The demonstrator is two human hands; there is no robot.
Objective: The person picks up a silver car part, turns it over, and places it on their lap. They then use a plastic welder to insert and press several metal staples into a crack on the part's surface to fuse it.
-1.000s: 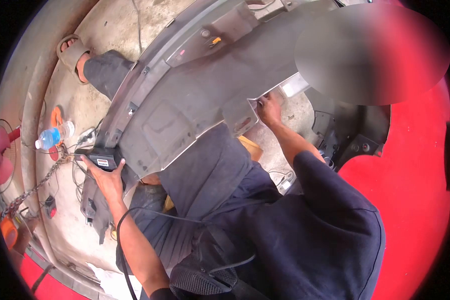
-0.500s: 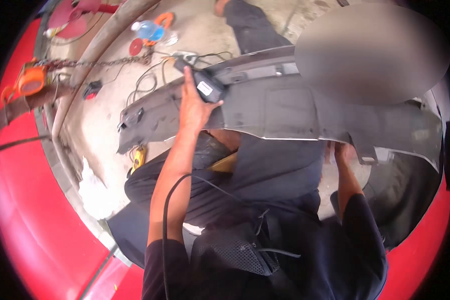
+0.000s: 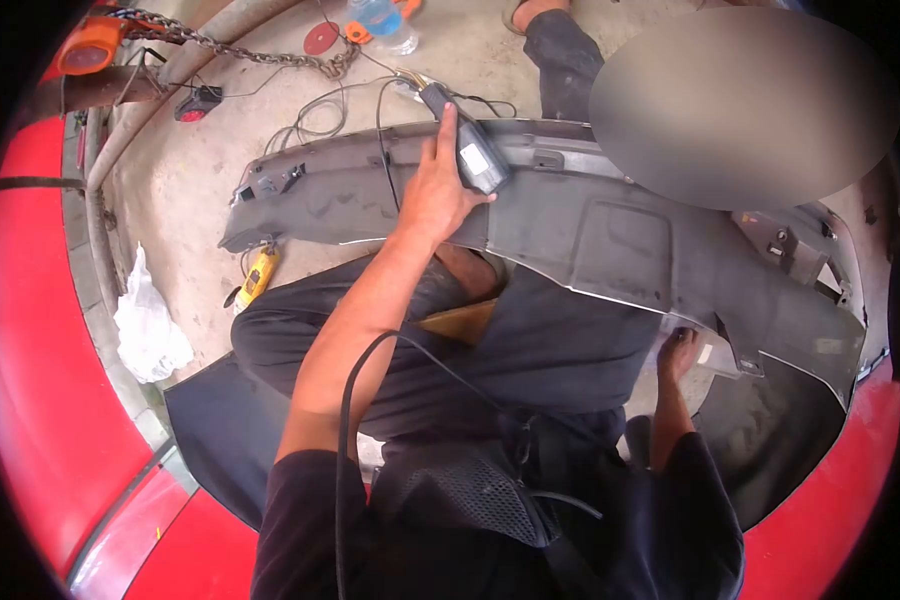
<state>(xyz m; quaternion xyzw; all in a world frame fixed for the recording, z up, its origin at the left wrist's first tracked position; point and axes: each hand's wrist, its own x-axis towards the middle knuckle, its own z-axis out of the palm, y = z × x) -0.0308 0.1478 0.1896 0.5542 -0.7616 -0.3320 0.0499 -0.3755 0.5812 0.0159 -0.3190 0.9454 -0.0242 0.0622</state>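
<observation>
My left hand (image 3: 436,200) is wrapped round a black handheld device (image 3: 478,160) with a white label and brass-coloured prongs at its far end. The device is over the far part of a grey plastic car bumper (image 3: 540,235), which lies across my lap with its inner side up. My right hand (image 3: 681,352) is low beside the bumper's near edge, by a clear plastic box (image 3: 708,352). Its fingers are curled together, and what they hold is too small to make out.
Another person's leg (image 3: 560,65) is beyond the bumper. On the floor are a yellow tool (image 3: 258,275), a white plastic bag (image 3: 150,320), a bottle of blue liquid (image 3: 375,18), a chain (image 3: 240,48) and loose cables (image 3: 320,118). A red car panel (image 3: 40,370) curves along the left.
The view has shifted, so the floor things appear further up. My left hand and the device appear further right, still over the bumper. My right hand has stayed by its near edge.
</observation>
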